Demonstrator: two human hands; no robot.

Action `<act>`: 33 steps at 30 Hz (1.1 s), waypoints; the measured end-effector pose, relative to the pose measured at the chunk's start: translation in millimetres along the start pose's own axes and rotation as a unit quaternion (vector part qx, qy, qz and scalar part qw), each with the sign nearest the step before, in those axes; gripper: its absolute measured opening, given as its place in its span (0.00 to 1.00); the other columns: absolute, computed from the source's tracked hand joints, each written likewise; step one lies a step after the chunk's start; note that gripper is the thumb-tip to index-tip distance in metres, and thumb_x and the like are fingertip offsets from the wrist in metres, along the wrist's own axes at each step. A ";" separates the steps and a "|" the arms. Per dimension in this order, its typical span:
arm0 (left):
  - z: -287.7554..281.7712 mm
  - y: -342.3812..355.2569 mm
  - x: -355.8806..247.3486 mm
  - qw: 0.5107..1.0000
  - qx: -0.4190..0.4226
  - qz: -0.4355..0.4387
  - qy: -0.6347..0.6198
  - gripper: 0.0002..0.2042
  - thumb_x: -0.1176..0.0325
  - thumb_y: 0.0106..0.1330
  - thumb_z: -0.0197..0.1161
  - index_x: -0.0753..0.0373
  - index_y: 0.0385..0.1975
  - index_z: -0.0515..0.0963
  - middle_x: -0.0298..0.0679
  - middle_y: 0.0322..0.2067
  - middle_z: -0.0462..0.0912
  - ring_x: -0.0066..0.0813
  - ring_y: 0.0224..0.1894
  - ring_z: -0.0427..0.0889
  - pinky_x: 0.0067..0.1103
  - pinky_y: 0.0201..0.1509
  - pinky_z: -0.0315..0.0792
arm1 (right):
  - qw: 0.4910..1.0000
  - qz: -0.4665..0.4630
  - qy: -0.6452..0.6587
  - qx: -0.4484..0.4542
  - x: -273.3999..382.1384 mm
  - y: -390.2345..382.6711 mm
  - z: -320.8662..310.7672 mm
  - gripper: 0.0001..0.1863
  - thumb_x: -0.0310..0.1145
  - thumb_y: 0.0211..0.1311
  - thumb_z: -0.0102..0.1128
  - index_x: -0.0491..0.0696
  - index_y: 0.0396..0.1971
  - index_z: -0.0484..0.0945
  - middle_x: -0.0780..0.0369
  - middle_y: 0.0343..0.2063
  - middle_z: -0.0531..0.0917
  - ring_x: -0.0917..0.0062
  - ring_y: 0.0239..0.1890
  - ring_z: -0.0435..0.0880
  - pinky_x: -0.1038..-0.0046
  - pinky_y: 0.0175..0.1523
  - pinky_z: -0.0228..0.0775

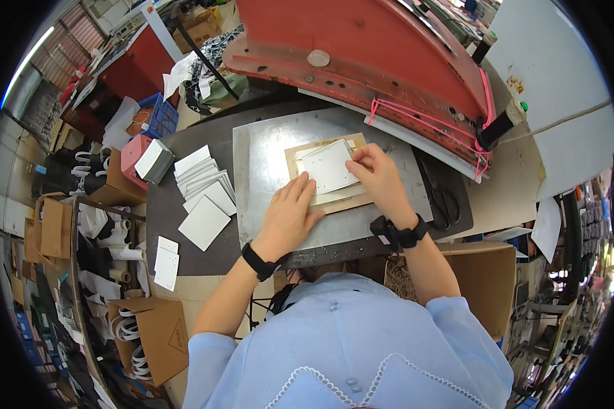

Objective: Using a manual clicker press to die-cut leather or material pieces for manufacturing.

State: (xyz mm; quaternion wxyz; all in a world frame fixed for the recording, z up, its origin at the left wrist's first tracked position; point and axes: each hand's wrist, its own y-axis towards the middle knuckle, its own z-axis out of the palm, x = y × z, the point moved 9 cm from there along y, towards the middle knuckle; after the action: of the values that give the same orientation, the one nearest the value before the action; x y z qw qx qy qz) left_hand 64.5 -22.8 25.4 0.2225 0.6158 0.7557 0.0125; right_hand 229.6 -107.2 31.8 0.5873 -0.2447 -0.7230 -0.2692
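Note:
A white rectangular sheet with small holes (pixel 327 168) lies slightly askew over a tan backing board (pixel 351 203), with yellowish edges showing between them. My left hand (pixel 288 217) rests flat, fingers stretched out, its fingertips at the sheet's left edge. At the sheet's right edge, the thumb and index finger of my right hand (pixel 381 178) are pinched together on it. Under the board is a grey metal plate (pixel 258 153). To the left, several white rectangular pieces (pixel 205 223) form a loose, overlapping pile on the dark table.
A large red machine part (pixel 361 61) with pink cord overhangs the table's far side. Black scissors (pixel 446 208) lie right of the plate. Two small perforated white pieces (pixel 166 264) sit at the table's left edge. A cardboard box (pixel 481 279) stands below right.

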 end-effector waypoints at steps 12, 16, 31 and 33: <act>-46.3 -8.5 -31.5 0.796 0.075 -0.120 -0.588 0.35 0.78 0.63 0.66 0.64 0.70 0.58 0.40 0.37 0.85 0.20 0.44 0.79 0.16 0.50 0.71 | 0.939 0.125 0.300 0.110 5.7 -63.2 -4.1 0.08 0.28 0.67 0.59 0.41 0.42 0.81 0.59 0.36 0.86 0.81 0.35 0.84 0.79 0.42 0.76; -47.2 -17.4 -53.3 0.804 0.133 -0.070 -0.575 0.31 0.77 0.64 0.65 0.62 0.68 0.64 0.37 0.44 0.84 0.18 0.46 0.78 0.17 0.53 0.69 | 0.949 0.134 0.262 0.113 1.5 -72.3 -1.6 0.09 0.27 0.68 0.58 0.40 0.44 0.80 0.56 0.38 0.86 0.78 0.35 0.85 0.76 0.42 0.78; -106.1 -68.5 28.0 0.652 -0.231 -0.215 -0.690 0.11 0.72 0.70 0.60 0.66 0.50 0.75 0.38 0.46 0.82 0.22 0.46 0.81 0.20 0.52 0.74 | 0.996 0.087 0.022 0.002 -21.4 -87.8 -27.6 0.10 0.25 0.68 0.57 0.39 0.46 0.79 0.59 0.36 0.87 0.83 0.29 0.82 0.83 0.34 0.73; -122.2 -88.5 62.3 0.659 -0.263 -0.236 -0.665 0.12 0.73 0.71 0.59 0.67 0.51 0.73 0.39 0.47 0.83 0.21 0.46 0.82 0.19 0.52 0.75 | 0.994 0.105 -0.009 0.030 -17.8 -90.7 -35.5 0.10 0.26 0.67 0.58 0.39 0.45 0.79 0.58 0.35 0.87 0.83 0.28 0.82 0.83 0.33 0.73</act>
State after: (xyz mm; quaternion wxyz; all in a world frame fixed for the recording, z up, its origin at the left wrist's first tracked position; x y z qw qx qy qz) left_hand -69.2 45.3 89.6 0.8135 0.1775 0.4917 -0.2548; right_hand 197.7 -198.5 10.9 0.6131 -0.3040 -0.7061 -0.1819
